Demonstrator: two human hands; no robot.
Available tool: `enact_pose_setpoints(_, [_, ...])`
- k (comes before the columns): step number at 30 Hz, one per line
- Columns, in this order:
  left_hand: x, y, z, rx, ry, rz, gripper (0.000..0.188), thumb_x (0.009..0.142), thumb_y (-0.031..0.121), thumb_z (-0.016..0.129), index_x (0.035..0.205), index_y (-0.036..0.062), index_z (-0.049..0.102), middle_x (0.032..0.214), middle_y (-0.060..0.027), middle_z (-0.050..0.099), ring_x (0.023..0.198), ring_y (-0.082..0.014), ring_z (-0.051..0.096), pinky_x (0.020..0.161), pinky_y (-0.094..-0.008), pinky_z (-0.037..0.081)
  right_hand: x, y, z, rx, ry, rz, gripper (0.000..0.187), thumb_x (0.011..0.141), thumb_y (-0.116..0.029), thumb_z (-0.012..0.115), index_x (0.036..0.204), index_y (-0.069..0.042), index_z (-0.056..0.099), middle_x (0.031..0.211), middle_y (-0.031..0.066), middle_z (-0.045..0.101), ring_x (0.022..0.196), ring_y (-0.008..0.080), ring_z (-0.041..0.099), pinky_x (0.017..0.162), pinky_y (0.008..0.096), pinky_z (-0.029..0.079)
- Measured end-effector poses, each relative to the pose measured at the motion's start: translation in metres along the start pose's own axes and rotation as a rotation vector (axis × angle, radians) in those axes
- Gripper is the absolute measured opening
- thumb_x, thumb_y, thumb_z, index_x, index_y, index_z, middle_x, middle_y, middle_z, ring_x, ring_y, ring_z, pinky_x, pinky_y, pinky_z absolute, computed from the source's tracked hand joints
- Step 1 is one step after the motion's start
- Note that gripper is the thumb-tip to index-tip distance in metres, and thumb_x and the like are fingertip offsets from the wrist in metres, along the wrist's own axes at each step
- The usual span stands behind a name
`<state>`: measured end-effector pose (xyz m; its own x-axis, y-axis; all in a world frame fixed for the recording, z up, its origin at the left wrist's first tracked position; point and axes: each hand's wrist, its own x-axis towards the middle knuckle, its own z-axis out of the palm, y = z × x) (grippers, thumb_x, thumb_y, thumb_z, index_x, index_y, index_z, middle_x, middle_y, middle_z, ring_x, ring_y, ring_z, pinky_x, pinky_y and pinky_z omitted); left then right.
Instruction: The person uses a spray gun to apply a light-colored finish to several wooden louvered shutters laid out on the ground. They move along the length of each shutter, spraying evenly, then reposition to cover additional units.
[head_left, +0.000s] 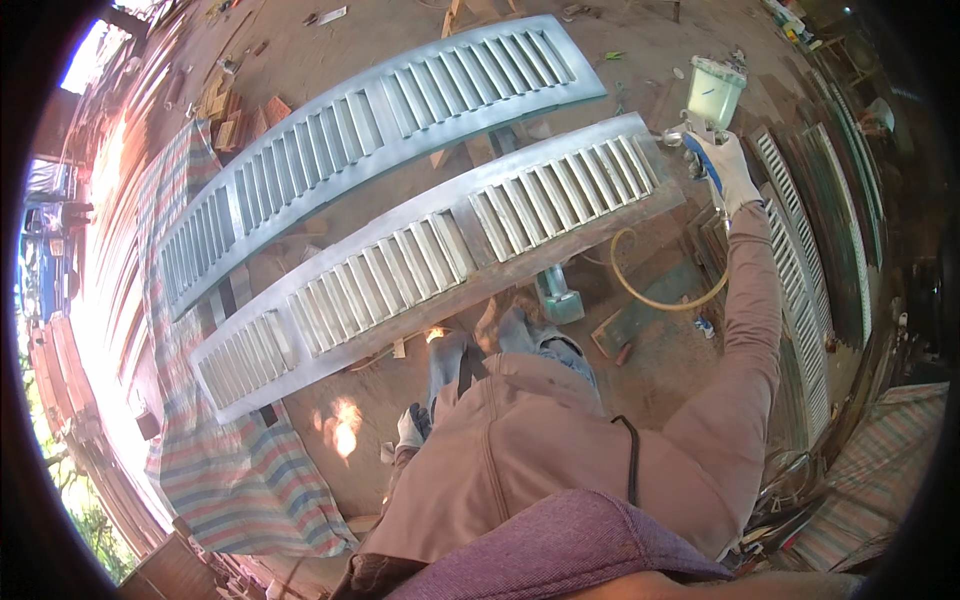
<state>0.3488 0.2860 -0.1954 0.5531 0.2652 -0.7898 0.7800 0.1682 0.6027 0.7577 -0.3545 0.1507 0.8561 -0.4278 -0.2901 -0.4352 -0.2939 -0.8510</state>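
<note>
My right hand (725, 170), in a white and blue glove, is raised at the far right and closed around a spray gun (690, 130). A pale, whitish paint cup (717, 90) sits on the gun. A yellowish hose (655, 300) loops down beside my right forearm. The gun is just past the right end of the nearer louvered shutter panel (470, 240), which looks whitish with bare-looking edges. Beyond it lies a second, pale blue-white louvered panel (375, 160). My left hand (411, 427), also gloved, hangs low by my side; its fingers are too small and shaded to make out.
A striped tarp (255, 480) spreads at the left. More slatted panels (800, 290) lean in a row on the right. A greenish metal stand foot (562, 298) shows under the near panel. Bricks (230, 125) and scraps lie on the dirt floor.
</note>
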Motion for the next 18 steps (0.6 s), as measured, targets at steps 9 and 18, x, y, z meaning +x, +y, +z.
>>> enact_pose_setpoints(9, [0.03,-0.052,-0.03,1.215,-0.091,0.679,0.022,0.091,0.027,0.06,0.101,0.0078,0.063,0.084,-0.0045,0.065,0.076,-0.0212,0.063,0.061,-0.0364,0.051,0.021,0.013,-0.003,0.127,0.1,-0.13,0.037,0.078,-0.023,0.079,0.101,0.004,0.066,0.079,0.0098,0.07,0.058,0.0153,0.066,0.048,0.0293,0.052])
enact_pose_setpoints(18, [0.039,-0.008,-0.005,-0.35,0.113,-0.353,0.022,0.09,0.025,0.063,0.104,0.0077,0.063,0.085,-0.0064,0.066,0.072,-0.0209,0.063,0.057,-0.0367,0.051,0.058,0.039,-0.015,-0.477,0.595,-0.286,0.043,0.077,-0.031,0.078,0.103,0.002,0.067,0.082,0.0118,0.071,0.062,0.0161,0.068,0.053,0.0314,0.054])
